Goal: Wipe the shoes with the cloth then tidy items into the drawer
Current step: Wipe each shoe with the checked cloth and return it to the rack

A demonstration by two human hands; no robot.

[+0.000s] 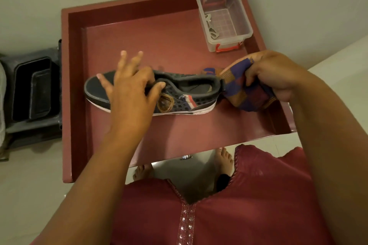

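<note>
A dark mesh shoe [187,93] with a white sole lies on its side in the open red drawer [139,26], toe pointing left. My left hand [129,89] rests over its front half; the thumb hooks the collar edge and the other fingers are spread and lifted. My right hand [272,73] grips a bunched purple-and-orange checked cloth [247,93], which touches the shoe's heel. Only one shoe is in view.
A clear plastic box [239,32] with red latches stands in the drawer's far right corner, small pale items inside. A black tray [33,89] sits on the floor to the left of the drawer. My bare feet [223,159] stand under the drawer's front edge.
</note>
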